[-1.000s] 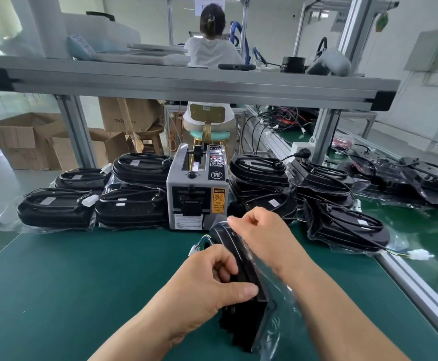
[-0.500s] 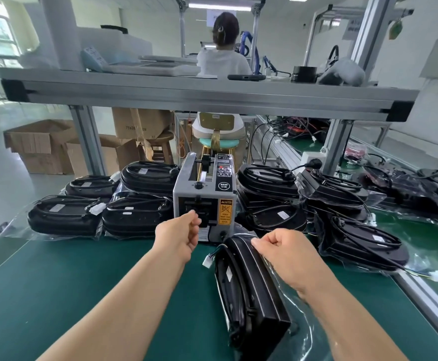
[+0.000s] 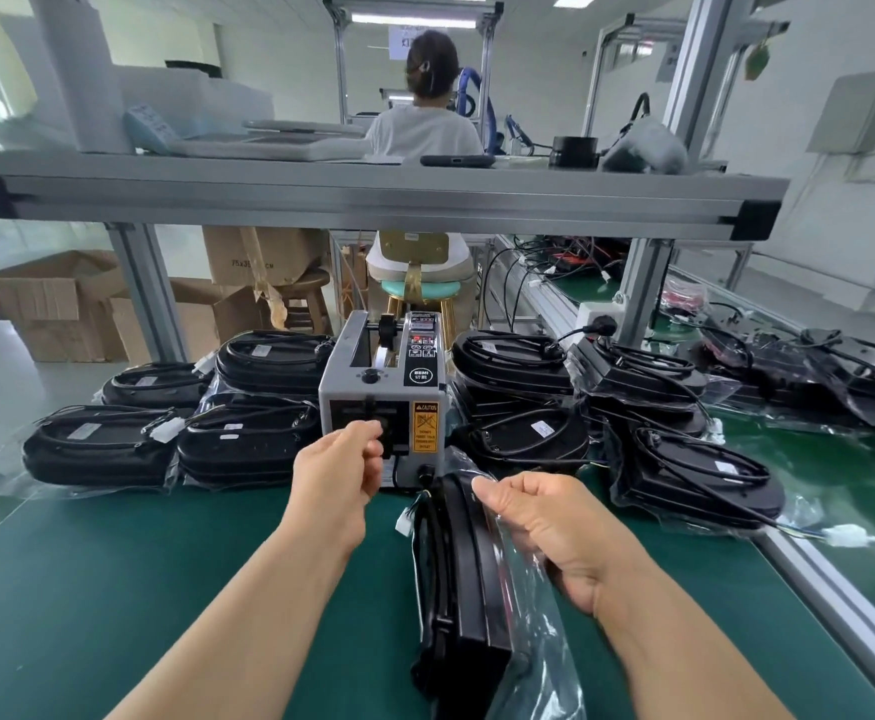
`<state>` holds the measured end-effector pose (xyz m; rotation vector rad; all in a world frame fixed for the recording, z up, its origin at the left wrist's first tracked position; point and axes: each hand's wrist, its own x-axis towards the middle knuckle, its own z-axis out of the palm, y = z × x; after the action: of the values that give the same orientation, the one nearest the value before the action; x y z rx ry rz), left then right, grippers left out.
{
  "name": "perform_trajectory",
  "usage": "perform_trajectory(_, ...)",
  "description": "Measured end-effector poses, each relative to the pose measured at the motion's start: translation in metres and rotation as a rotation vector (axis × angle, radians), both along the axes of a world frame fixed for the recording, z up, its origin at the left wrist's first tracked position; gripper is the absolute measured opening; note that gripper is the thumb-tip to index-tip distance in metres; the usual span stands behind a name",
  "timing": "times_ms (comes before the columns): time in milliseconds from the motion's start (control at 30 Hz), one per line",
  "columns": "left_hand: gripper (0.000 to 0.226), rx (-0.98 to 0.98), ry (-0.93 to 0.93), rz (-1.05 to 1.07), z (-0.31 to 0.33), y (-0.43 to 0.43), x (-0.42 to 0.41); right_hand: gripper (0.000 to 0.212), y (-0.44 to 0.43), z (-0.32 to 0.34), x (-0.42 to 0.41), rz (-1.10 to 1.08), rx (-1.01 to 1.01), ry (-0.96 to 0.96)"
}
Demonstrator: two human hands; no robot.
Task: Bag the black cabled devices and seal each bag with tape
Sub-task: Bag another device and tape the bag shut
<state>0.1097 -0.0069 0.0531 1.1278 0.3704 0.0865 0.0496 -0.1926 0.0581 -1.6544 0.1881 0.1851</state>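
Note:
A black cabled device stands on its edge on the green mat, inside a clear plastic bag. My right hand pinches the bag's folded top against the device's upper end. A white connector sticks out on the device's left. Just behind it stands the grey tape dispenser. My left hand is at the dispenser's front outlet, thumb and fingers pinched together there on the tape. The tape piece itself is hard to make out.
Bagged black devices are piled left and right of the dispenser. An aluminium shelf beam crosses overhead. The bench's metal rail runs along the right. A person sits beyond with their back turned.
My left hand let go of the bagged device and reached forward to the dispenser's outlet. My right hand kept its pinch on the bag top.

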Motion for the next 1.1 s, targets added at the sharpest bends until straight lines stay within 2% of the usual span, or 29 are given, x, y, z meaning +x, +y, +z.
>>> perform_trajectory(133,0.026,0.315,-0.182,-0.532,0.012,0.000,-0.042,0.031,0.006,0.001,-0.001,0.086,0.342,0.114)
perform_trajectory(200,0.025,0.499,-0.190,-0.649,0.018,-0.004,-0.053,0.036,0.008,0.000,-0.001,0.096,0.418,0.127)
perform_trajectory(267,0.023,0.616,-0.188,-0.648,0.022,-0.007,-0.055,0.027,0.009,0.001,-0.003,0.074,0.433,0.126)
perform_trajectory(367,0.020,0.644,-0.164,-0.638,0.024,-0.009,-0.052,0.016,0.010,0.000,-0.003,0.020,0.448,0.110)
perform_trajectory(633,0.041,0.662,-0.130,-0.597,0.016,-0.014,-0.041,0.021,0.015,-0.011,-0.002,-0.038,0.249,-0.050)
perform_trajectory(833,0.024,0.726,-0.202,-0.567,0.013,-0.014,-0.038,0.018,0.017,-0.013,-0.001,-0.034,0.236,-0.045)
perform_trajectory(1100,0.021,0.848,-0.279,-0.521,0.003,-0.011,-0.034,0.019,0.017,-0.017,0.001,-0.044,0.205,-0.053)
